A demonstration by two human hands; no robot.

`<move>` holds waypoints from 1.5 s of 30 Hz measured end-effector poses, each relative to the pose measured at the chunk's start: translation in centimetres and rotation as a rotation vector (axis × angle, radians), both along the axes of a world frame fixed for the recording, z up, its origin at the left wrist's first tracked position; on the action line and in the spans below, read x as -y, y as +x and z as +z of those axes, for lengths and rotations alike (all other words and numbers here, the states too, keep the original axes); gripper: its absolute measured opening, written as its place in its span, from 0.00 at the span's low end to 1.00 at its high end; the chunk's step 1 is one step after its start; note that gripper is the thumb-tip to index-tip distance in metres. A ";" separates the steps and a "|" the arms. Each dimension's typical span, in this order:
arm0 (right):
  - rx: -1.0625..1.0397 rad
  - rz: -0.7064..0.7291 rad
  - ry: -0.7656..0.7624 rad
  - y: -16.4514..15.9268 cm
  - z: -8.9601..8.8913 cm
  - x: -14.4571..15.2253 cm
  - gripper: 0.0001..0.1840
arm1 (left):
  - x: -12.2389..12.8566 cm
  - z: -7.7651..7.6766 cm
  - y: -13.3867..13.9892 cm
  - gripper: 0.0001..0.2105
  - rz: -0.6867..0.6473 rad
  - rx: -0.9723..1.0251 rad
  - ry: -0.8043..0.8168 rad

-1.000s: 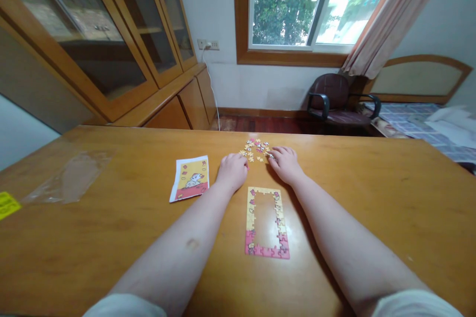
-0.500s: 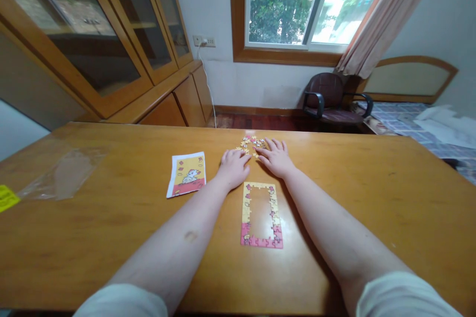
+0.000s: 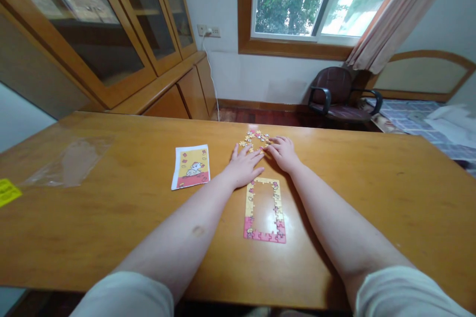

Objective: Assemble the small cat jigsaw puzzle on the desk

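My left hand [image 3: 243, 167] lies spread on the table, its fingertips beside a scattered group of loose jigsaw pieces [image 3: 256, 134]. On the other side of the group rests my right hand [image 3: 284, 154], fingers loosely bent and apart, its tips touching or very close to the nearest pieces. No piece can be seen gripped in either hand. A joined jigsaw border [image 3: 248, 212], yellow above and pink below with a hollow centre, lies flat between my forearms. Left of my left hand is a paper picture [image 3: 193, 169] of a white animal on yellow and pink.
The wooden table [image 3: 148, 237] spans the view. A clear plastic bag [image 3: 78, 161] and a yellow label [image 3: 8, 193] are at its left. Beyond the far edge stand a glass-fronted cabinet [image 3: 173, 77], an office chair [image 3: 332, 91] and a bed [image 3: 409, 119].
My left hand has shifted slightly right and its fingers have spread. The fingers of my right hand have drawn in and bent more. The whole view has tilted a little.
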State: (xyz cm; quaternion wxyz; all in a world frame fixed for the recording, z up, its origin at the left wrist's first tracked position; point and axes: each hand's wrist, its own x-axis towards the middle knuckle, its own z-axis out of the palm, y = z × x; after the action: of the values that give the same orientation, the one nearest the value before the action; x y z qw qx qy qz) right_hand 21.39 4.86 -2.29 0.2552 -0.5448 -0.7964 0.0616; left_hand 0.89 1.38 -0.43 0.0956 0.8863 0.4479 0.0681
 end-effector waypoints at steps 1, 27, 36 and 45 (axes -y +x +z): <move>-0.009 -0.001 0.008 0.0 0.0 0.0 0.21 | -0.1 0.0 0.0 0.27 0.000 0.001 -0.008; 0.352 -0.136 -0.133 -1.4 1.7 -1.2 0.25 | -1.6 -0.5 -1.3 0.12 0.125 0.285 0.129; 0.223 0.071 -0.041 0.5 0.9 0.8 0.14 | -1.6 -0.4 -1.4 0.13 0.194 0.305 0.120; 0.161 0.002 -0.094 -0.1 0.7 -0.6 0.11 | -1.6 -0.4 -1.3 0.12 0.204 0.310 0.124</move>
State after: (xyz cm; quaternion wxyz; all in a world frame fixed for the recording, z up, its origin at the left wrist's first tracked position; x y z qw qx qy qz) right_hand 21.33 5.45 -1.58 0.1644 -0.5586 -0.8111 0.0553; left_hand -0.43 2.99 -0.83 0.1013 0.8195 0.5102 0.2404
